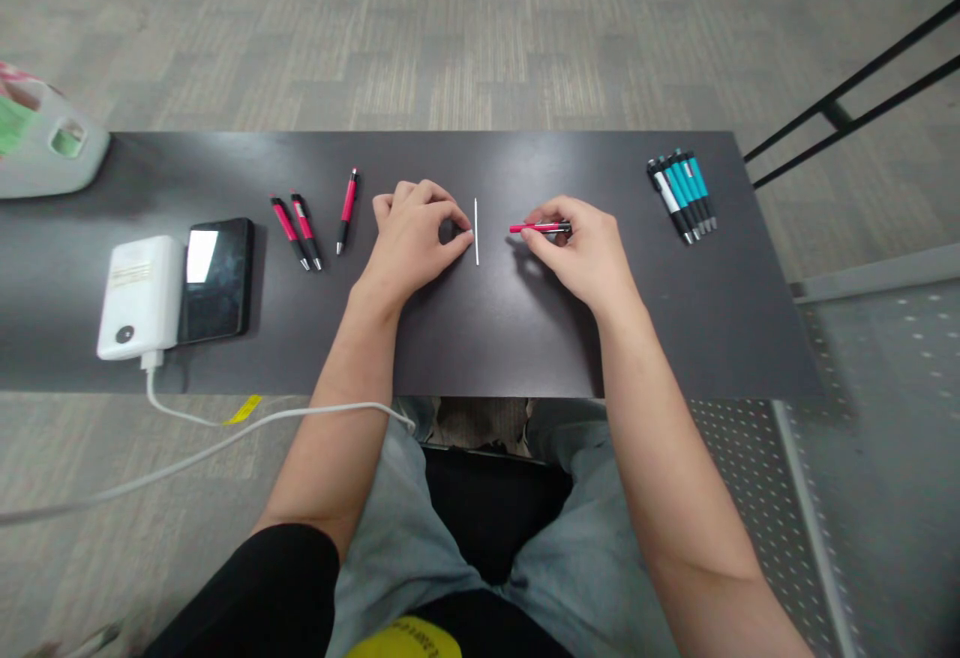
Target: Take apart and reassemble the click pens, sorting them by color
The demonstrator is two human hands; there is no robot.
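Note:
My left hand (416,238) rests on the dark table, thumb and index fingertips closed together at the middle of a thin white pen refill (476,233). The refill lies pointing away from me; whether the fingertips press on it or only touch its left side is hard to see. To the right, my right hand (581,248) pinches a red and black pen (536,228), held sideways with its red end to the left. Part of the pen is hidden by the fingers. Left of my left hand lies another red pen (347,210), with two more red pens (296,230) beyond it.
Several teal and black pens, one with a white part (670,200), lie side by side at the table's right. A white power bank (140,296) and a black phone (216,278) sit at the left. A white cable (285,416) crosses my left forearm. A plastic jug (52,143) stands far left.

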